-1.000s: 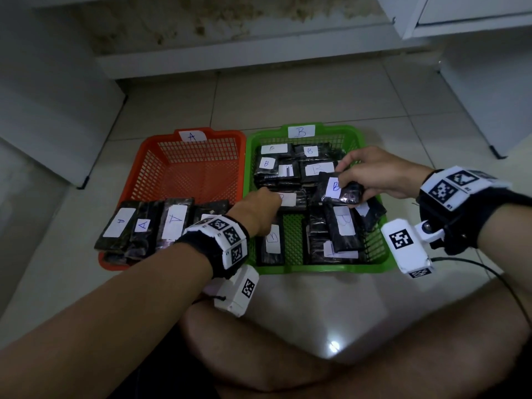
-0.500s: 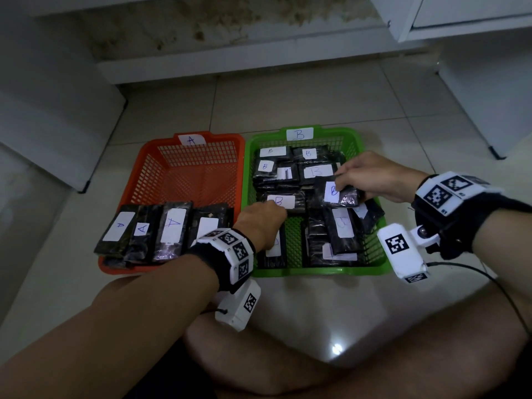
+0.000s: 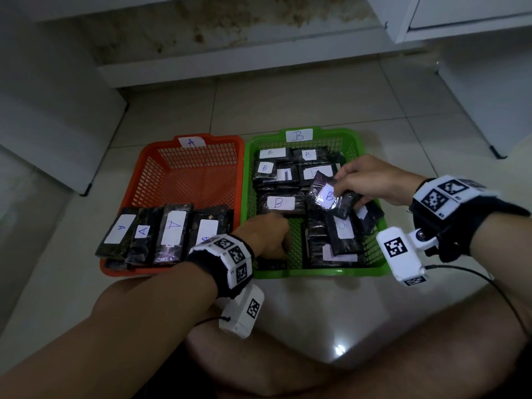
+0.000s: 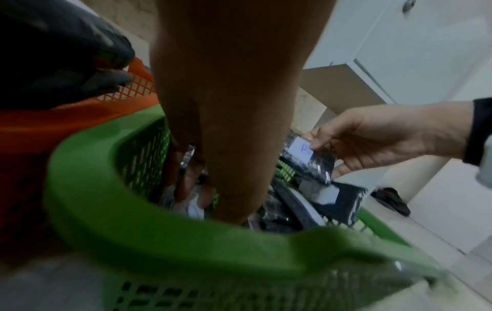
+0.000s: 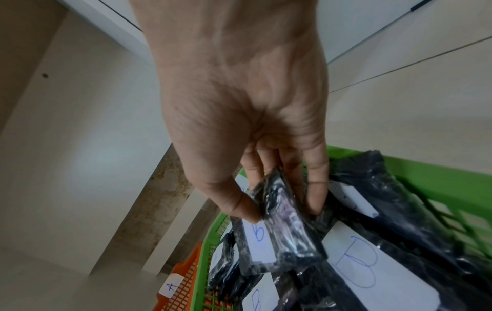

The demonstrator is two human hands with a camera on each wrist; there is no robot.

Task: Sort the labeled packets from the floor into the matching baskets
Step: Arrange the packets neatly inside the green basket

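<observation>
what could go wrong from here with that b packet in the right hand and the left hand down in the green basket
1. The right hand pinches the B packet by one end only, so it may slip and drop askew.
2. The left hand reaches into the green basket, so the two hands might collide.
3. The A packets overhang the orange basket rim beside the left wrist; a bump may tip them out.

1. Green basket [image 3: 302, 272], tagged B, sits touching the right side of the orange basket [image 3: 135, 269], tagged A.
2. Right hand [image 3: 371, 180] pinches a black packet labelled B [image 3: 331, 200] above the green basket's packets.
3. Left hand [image 3: 267, 237] reaches down into the green basket's near left corner; its fingers are hidden.
4. Four packets labelled A [image 3: 172, 228] lie across the orange basket's near edge.
</observation>
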